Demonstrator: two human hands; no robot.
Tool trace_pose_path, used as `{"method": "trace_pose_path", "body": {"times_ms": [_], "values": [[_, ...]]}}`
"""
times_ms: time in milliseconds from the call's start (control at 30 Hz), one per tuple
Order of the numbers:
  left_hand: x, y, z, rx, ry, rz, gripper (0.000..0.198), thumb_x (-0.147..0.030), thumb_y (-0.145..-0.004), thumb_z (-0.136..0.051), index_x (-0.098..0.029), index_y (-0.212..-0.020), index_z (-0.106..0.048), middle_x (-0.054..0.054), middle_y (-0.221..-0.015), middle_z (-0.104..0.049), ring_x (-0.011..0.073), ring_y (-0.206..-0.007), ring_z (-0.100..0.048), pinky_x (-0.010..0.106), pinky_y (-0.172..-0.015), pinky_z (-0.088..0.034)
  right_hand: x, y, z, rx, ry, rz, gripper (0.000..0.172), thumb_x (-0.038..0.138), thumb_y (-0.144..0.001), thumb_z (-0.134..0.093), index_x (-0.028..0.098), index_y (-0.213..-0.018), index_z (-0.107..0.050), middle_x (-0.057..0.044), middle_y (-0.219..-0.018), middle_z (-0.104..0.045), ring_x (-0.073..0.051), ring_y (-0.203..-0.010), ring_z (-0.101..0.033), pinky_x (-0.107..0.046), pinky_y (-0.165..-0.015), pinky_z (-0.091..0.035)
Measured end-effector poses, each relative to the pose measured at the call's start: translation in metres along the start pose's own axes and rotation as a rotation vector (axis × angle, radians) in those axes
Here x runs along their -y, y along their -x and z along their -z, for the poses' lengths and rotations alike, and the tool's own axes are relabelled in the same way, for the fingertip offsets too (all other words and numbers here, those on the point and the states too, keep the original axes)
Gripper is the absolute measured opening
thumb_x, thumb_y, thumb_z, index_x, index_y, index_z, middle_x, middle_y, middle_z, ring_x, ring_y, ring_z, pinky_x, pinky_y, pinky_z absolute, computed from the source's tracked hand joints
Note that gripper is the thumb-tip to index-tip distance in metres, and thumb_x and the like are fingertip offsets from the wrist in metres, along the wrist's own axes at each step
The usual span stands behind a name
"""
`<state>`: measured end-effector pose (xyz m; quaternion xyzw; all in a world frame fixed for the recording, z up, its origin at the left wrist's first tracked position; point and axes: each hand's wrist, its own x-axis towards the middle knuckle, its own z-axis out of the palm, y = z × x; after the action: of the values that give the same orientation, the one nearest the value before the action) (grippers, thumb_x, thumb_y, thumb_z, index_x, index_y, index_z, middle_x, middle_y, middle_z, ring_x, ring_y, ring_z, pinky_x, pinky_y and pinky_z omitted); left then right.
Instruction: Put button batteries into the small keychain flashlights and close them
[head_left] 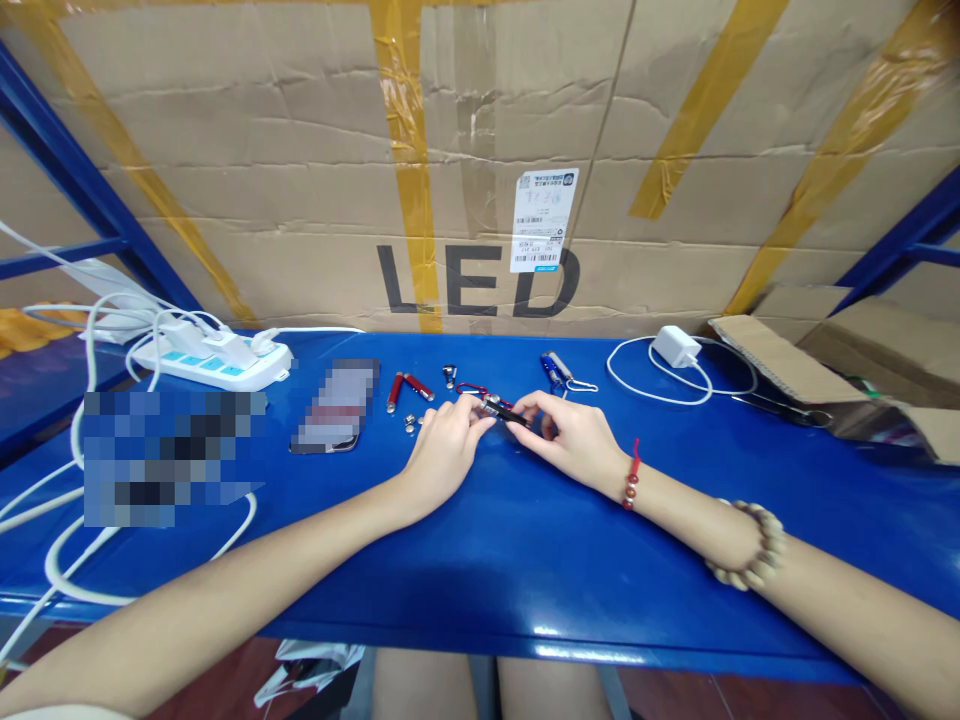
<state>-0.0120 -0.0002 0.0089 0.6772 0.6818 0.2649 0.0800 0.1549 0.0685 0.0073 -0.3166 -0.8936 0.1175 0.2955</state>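
Between my two hands is a small black mini flashlight (513, 414) with a silver end. My left hand (442, 450) pinches the silver end; the fingers of my right hand (576, 440) close on the black body. Just behind my left hand lies a red carabiner clip (472, 388). Left of it are two red tubes (394, 392), a small black-and-silver part (449, 376) and several button cells (410, 424), partly hidden by my left hand. Beyond my right hand, a blue mini flashlight (551, 372) and a silver one lie side by side with a silver carabiner (582, 386).
A phone (335, 405) and a blurred-out object (169, 455) lie on the blue table (525, 580) at left, near a white power strip (217, 362) and cables. A white charger (676, 346) and an open carton (795, 365) are at right. A large cardboard box (300, 200) stands behind.
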Motion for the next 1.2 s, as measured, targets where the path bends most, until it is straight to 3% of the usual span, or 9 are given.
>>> {"method": "trace_pose_path", "body": {"times_ms": [300,533,1200], "values": [[0.0034,-0.0013,0.0004,-0.055,0.164,0.044,0.014,-0.025,-0.092,-0.030,-0.020,-0.084,-0.040,-0.002,-0.072,-0.058,0.0153,-0.069,-0.056,0.033,-0.076,-0.035,-0.0003,-0.0008,0.0013,-0.011,0.034,-0.006,0.021,0.039,-0.085,-0.050,0.023,-0.094,-0.058,0.002,-0.080,-0.067,-0.009,-0.054,-0.058,-0.019,-0.053,-0.040],[0.0041,0.0004,0.0032,-0.131,0.350,0.086,0.013,-0.028,-0.092,-0.026,-0.020,-0.088,-0.036,-0.002,-0.073,-0.056,0.0114,-0.055,-0.050,0.027,-0.062,-0.038,-0.0001,-0.0020,0.0009,-0.014,0.065,-0.014,0.020,0.038,-0.086,-0.049,0.024,-0.097,-0.058,0.003,-0.086,-0.068,-0.010,-0.059,-0.061,-0.020,-0.055,-0.041],[0.0019,-0.0004,0.0040,-0.133,0.402,0.125,0.023,-0.031,-0.093,-0.023,-0.021,-0.078,-0.038,-0.002,-0.072,-0.054,0.0110,-0.055,-0.047,0.024,-0.058,-0.037,-0.0015,-0.0015,0.0008,0.030,0.025,0.025,0.022,0.039,-0.086,-0.048,0.023,-0.098,-0.058,0.001,-0.089,-0.068,-0.010,-0.057,-0.059,-0.021,-0.055,-0.042]]}}
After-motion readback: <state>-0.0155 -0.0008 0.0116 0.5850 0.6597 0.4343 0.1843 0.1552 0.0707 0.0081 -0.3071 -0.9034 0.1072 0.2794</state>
